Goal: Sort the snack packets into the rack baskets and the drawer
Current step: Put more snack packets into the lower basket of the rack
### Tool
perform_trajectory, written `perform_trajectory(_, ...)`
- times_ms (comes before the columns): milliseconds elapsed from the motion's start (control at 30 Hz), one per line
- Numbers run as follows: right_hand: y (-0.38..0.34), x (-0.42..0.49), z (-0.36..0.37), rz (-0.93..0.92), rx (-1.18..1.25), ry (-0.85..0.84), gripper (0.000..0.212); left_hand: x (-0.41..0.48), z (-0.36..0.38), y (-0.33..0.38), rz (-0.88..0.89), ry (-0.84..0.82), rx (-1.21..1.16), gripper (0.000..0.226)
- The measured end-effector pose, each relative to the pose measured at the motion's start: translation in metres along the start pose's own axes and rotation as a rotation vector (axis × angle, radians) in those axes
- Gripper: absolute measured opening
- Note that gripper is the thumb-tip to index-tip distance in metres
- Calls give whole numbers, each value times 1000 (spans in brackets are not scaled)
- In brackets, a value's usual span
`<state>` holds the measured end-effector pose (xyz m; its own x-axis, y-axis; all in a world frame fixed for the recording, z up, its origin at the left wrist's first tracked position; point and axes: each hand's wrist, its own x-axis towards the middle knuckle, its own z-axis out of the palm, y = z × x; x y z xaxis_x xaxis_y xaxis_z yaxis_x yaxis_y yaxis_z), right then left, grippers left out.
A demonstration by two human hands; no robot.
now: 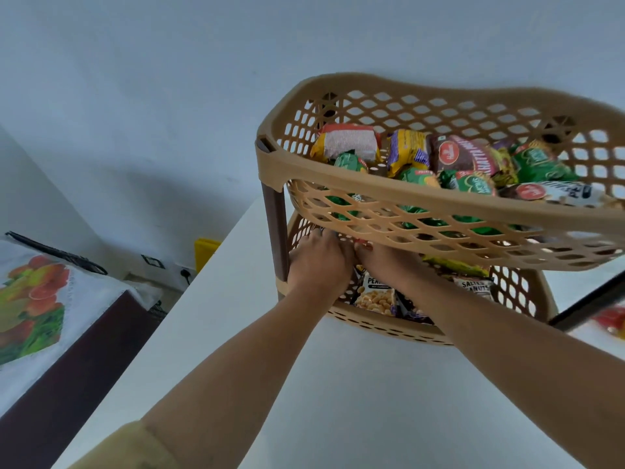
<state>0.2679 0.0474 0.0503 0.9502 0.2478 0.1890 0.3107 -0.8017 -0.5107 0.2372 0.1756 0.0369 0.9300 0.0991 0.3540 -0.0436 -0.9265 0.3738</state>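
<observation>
A tan lattice rack stands on a white table (pixel 355 384). Its top basket (pixel 422 201) holds several snack packets, green, purple, maroon and yellow-red (pixel 348 142). Both my hands reach into the lower basket (pixel 389 328) under the top one. My left hand (pixel 316 262) lies knuckles up at the basket's left end near the brown post (pixel 275 228). My right hand (pixel 382 262) is beside it, its fingers hidden under the top basket's wall. Whatever the fingers touch is hidden. Peanut packets (pixel 375 294) lie just below my hands, and a salted peanuts packet (pixel 473 287) lies to the right.
A cloth with a fruit print (pixel 37 299) covers dark furniture at the left. A yellow object (pixel 204 250) sits low by the wall behind the table. At the right edge are a dark bar (pixel 588 304) and a blurred red packet (pixel 612 319).
</observation>
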Motion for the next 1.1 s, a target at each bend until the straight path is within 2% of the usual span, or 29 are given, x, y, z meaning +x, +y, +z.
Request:
perform_trajectory(67,5,-22,-11,23,-53,27,35,-5,-6,2,44,3,8,40)
perform_trajectory(133,5,-45,-24,44,-25,52,40,-13,-12,6,79,-11,34,44)
perform_trajectory(300,3,-128,-52,-26,32,159,18,-68,-23,19,136,41,-22,54)
perform_trajectory(367,6,-168,-56,-16,6,221,19,-101,-25,22,171,86,-53,54)
perform_trajectory(433,9,-204,-57,25,-12,262,29,-135,-26,24,216,94,-83,53)
perform_trajectory(533,19,-249,-55,97,1,305,30,-176,-26,30,229,-16,-57,53)
perform_trajectory(700,44,-309,-50,232,-9,280,33,-222,-10,35,254,-262,-36,71)
perform_trajectory(967,99,-386,-46,426,-134,190,41,-280,25,66,354,-468,-106,82)
perform_trajectory(1100,128,-409,-49,474,-191,95,51,-304,41,88,336,-558,-124,91)
